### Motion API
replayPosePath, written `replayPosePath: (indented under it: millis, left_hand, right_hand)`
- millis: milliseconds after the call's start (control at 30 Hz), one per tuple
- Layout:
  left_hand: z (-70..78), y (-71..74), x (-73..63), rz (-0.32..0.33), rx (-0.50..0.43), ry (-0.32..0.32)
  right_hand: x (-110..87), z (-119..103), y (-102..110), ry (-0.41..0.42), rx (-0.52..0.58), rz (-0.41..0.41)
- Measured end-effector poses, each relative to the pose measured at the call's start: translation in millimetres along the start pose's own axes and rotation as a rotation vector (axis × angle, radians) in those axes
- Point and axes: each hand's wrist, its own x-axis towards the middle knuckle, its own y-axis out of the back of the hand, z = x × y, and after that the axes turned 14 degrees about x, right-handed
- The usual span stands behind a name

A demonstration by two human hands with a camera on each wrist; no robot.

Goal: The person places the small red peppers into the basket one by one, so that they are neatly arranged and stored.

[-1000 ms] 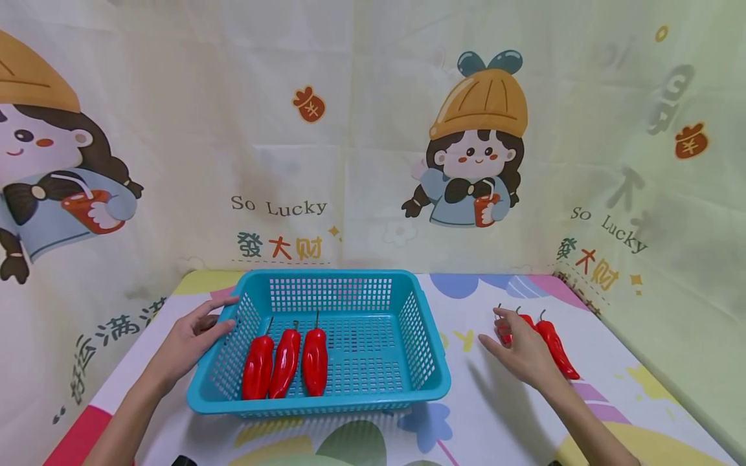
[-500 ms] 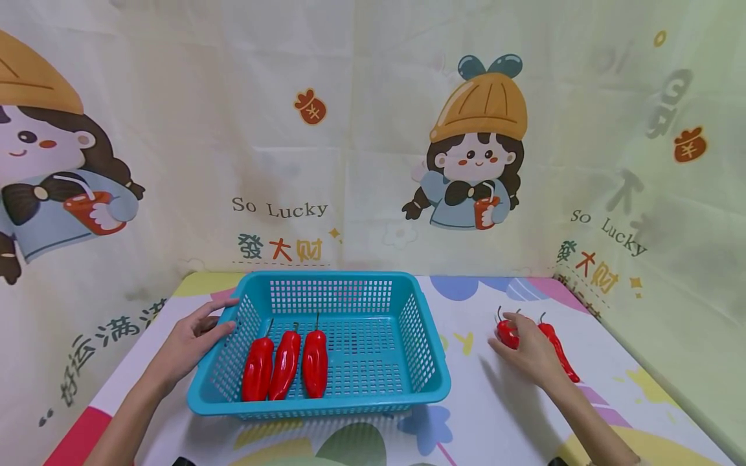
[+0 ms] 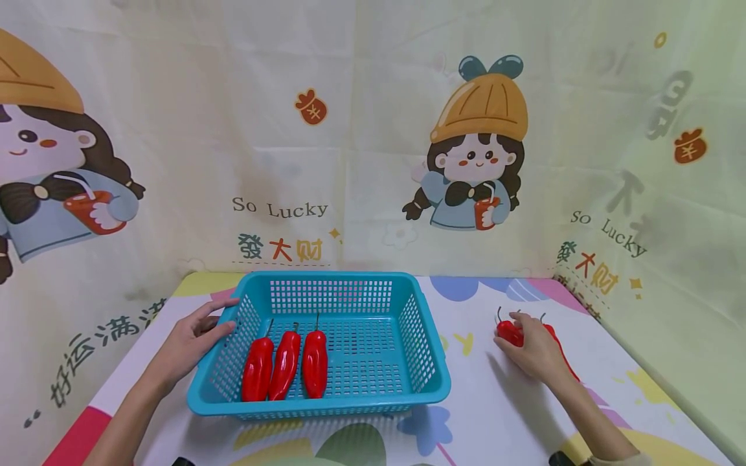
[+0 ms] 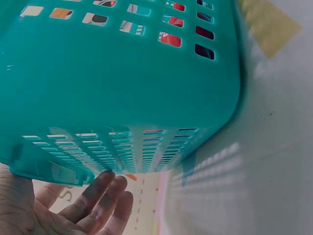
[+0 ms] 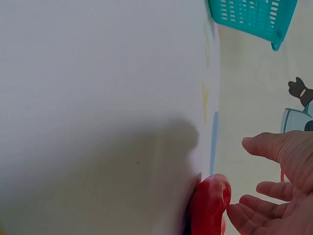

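Loosely, left fingers (image 4: 91, 197) touch a latticed basket (image 3: 317, 407); unclenched right fingers (image 5: 262, 204) lie by a glossy pepper (image 5: 209, 206).

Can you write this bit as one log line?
Left grip: on basket | right grip: by loose peppers | inside basket: three peppers

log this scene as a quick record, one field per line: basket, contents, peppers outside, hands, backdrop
basket: teal basket, on the patterned table
contents: three red peppers, toward the basket's left side, stems pointing away from the person
loose peppers: red, right of the basket, partly hidden, count unclear
left hand: touches the basket's left rim
right hand: at the loose peppers, thumb apart from fingers
backdrop: pale, cartoon prints
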Motion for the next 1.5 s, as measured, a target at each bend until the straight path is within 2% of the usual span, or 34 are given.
replayPosePath:
  millis: [367, 933, 1167, 1500]
  left_hand:
    - [-1.4, -1.0, -0.3, 0.007, -0.003, -0.014]
    - [-0.9, -1.0, -2.0, 0.009, -0.013, -0.019]
    - [-1.3, -1.3, -0.7, 0.010, -0.005, -0.014]
    - [-2.1, -1.3, 0.0, 0.002, 0.002, -0.001]
  right_hand:
    - [1.2, 5, 2, -0.015, 0.000, -0.025]
    - [1.8, 11, -1, -0.010, -0.057, -0.116]
    - [0.6, 8, -1, 0.023, -0.072, -0.108]
    - [-1.1, 7, -1, 0.027, -0.060, -0.079]
